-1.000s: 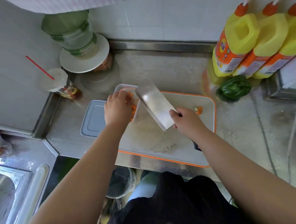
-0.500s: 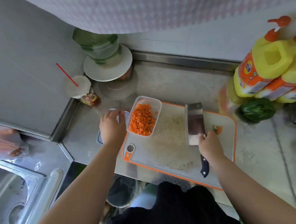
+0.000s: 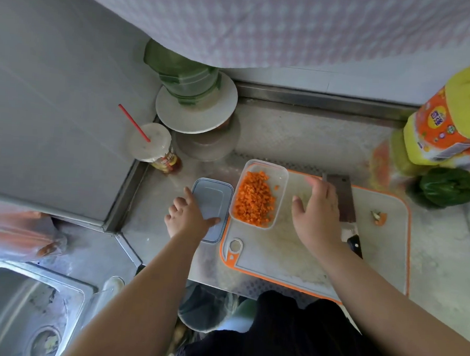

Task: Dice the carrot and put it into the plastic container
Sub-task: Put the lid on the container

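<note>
A clear plastic container [image 3: 282,173] stands on the left end of the orange-rimmed cutting board [image 3: 383,260], filled with diced carrot [image 3: 254,199]. Its flat lid [image 3: 213,198] lies on the counter just to the left. My left hand [image 3: 188,216] rests on the lid's near edge, thumb on top, fingers loosely spread. My right hand [image 3: 319,211] hovers over the board beside the container, fingers relaxed and holding nothing. The cleaver [image 3: 343,202] lies flat on the board to the right of that hand. A carrot stub [image 3: 380,217] sits at the board's right end.
Yellow detergent bottles [image 3: 454,121] and a green bag [image 3: 447,190] stand at the right. A cup with a red straw [image 3: 152,147] and a green bottle on a plate [image 3: 187,91] are at the back left. A sink [image 3: 10,315] is at lower left.
My right hand has let go of the cleaver, which now lies flat on the board. My left hand has left the container and settled on the lid.
</note>
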A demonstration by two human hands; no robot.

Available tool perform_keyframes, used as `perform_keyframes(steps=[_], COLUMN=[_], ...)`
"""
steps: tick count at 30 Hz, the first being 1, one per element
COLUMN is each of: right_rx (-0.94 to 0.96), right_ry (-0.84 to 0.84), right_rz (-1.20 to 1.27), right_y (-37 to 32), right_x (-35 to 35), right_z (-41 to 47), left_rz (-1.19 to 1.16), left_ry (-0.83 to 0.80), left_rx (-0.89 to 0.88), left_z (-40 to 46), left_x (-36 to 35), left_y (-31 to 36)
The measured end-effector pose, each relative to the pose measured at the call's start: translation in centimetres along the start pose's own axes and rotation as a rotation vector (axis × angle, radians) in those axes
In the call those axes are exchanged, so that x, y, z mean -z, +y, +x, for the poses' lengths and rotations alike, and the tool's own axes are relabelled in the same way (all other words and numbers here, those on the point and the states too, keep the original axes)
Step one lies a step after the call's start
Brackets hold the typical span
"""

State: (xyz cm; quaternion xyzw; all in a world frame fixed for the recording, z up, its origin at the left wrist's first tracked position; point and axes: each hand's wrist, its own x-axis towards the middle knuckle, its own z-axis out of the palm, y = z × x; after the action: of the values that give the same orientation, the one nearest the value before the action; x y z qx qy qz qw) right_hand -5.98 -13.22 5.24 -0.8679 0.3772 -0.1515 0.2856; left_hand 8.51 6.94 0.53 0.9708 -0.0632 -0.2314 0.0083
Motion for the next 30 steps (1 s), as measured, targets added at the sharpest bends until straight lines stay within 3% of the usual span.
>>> perform_keyframes(steps=[3,5,8,11,13,15,18,19,21,23,25,30], right_rx=[0.043,0.055,-0.011,-0.156,-0.235,-0.24,-0.282,-0.301,-0.319,-0.294,-0.245,-0.105], right_ry=[0.008,-0.063,-0.427,-0.597,-0.595,-0.489,-0.297,-0.296,-0.328,-0.392,-0.444,-0.406], right_rz=[0.08,0.142,0.233,0.462,0.593,0.541,0.409,0.397,0.455,0.453,0.413,0.222], right_y=[-1.5,-1.6,-1.9,-3.9,-5.8,-6.9,-6.1,-5.5,-4.2,-3.3,-2.6,-2.3], right_x=[0.0,-0.1,-0.7,-0.8,-0.7,-1.0,-1.7,-1.7,-1.6,-1.5,-1.8,-2.4], right_z=[-0.1,0.1,0.2,0.3,1.1,2.2,4.4,5.0,6.2,6.8,7.1,7.7], left_rz=[-0.073,-0.272,-0.579,-0.631,-0.546,-0.356,-0.266,-0.303,-0.406,-0.53,-0.796,-1.082], left_ry=[-0.018,-0.014,0.039,0.286,0.476,0.592,0.522,0.506,0.437,0.119,-0.131,-0.2], left_rx=[0.047,0.023,-0.113,-0.292,-0.532,-0.767,-0.882,-0.824,-0.523,-0.224,-0.104,0.086], left_z=[0.8,1.2,0.2,-2.3,-4.3,-5.6,-6.3,-6.2,-5.3,-3.9,-3.4,-3.8], left_x=[1.2,2.1,3.7,5.1,5.5,4.5,3.1,3.1,2.9,2.5,2.1,0.9], left_y=[-0.3,-0.5,0.3,2.3,3.9,5.3,6.3,6.0,5.0,3.8,3.0,2.9])
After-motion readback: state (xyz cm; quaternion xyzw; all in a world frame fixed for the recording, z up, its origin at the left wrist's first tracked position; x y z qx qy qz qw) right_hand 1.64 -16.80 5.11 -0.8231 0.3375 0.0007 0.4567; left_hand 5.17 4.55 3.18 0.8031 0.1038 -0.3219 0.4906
